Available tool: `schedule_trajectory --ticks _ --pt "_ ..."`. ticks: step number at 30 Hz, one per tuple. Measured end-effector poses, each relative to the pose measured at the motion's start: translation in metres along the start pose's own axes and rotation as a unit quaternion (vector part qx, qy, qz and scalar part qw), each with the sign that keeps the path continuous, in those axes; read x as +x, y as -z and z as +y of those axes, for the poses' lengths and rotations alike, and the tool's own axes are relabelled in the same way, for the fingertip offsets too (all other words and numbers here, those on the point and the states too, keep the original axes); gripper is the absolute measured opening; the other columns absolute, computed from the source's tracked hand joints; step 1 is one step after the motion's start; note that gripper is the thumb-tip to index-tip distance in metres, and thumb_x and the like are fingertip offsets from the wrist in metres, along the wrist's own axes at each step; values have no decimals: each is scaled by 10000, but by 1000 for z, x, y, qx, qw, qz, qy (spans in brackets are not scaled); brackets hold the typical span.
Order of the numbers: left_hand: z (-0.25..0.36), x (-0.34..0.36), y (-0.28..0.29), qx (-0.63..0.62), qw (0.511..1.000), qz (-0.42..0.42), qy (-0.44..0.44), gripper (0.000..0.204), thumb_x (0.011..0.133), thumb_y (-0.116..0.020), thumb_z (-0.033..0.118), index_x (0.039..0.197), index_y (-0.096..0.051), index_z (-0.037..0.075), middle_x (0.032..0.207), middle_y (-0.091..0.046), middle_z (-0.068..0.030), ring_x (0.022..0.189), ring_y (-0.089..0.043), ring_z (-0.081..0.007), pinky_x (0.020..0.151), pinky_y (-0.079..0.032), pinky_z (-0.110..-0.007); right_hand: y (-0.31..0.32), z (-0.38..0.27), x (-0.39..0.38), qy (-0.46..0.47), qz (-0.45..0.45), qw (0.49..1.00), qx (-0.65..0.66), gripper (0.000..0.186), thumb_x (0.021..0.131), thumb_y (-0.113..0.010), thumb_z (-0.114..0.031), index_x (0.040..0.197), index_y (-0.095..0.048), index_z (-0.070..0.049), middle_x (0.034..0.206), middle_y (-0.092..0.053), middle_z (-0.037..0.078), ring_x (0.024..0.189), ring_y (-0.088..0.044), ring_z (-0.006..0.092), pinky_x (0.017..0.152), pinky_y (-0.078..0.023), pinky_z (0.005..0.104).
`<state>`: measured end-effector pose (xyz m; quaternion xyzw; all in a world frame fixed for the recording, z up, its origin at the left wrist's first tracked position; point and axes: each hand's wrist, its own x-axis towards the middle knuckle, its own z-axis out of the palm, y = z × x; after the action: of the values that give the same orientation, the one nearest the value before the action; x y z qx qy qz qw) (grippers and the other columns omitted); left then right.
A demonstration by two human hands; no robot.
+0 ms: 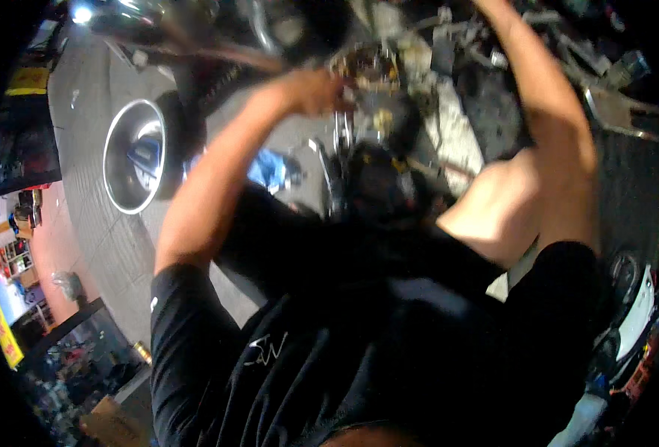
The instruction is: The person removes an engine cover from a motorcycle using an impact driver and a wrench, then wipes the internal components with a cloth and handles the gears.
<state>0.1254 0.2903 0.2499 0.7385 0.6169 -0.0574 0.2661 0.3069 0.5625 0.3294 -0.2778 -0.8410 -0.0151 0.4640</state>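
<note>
My left hand (320, 92) reaches out ahead of me, smeared by motion, so its fingers do not show clearly. Just below its fingertips stand shiny metal shafts (342, 132), possibly tools; I cannot tell whether the hand touches them. Right beside the hand sits a greasy metal machine part (370, 68) with a round rim. A long silver tool (326, 170) leans nearer to me, by a dark bulky part (384, 182). My right forearm (531, 67) stretches up past the top edge, and the hand on it is outside the picture.
At left on the grey floor (95, 246) is a silver metal bowl (110, 173) with a blue item inside. A crumpled blue-and-white cloth or wrapper (270, 168) lies by my left forearm. Metal parts (464, 48) clutter the far right around a dirty pale sheet (452, 119).
</note>
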Motion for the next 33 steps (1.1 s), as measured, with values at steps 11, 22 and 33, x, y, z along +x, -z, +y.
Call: schedule_trajectory --ticks 11,22,33 --pt "-38 -66 -42 -156 984 -80 -13 498 926 -595 370 1345 -505 116 1157 -648 -201 1049 -637 -347 956 -476 -464 15 -69 -70 69 -129 974 175 148 876 -580 -173 849 -608 -30 663 -606 107 602 -606 233 539 -464 387" --pt "-196 -84 -249 -50 941 56 331 671 842 -679 444 1408 -438 177 1264 -571 -218 1179 -554 -366 971 -457 -462 -53 -161 -377 208 -748 617 129 334 795 -615 -185 1088 -630 -26 1060 -636 174 993 -629 342 831 -522 452" --pt "-195 -195 -309 -83 810 -40 579 494 830 -593 421 1183 -635 78 1199 -633 -192 1103 -613 -352 938 -485 -441 -31 -187 -469 -52 -711 679 176 834 721 -751 -119 1433 -320 -63 1278 -447 193 1175 -485 435 948 -456 494"
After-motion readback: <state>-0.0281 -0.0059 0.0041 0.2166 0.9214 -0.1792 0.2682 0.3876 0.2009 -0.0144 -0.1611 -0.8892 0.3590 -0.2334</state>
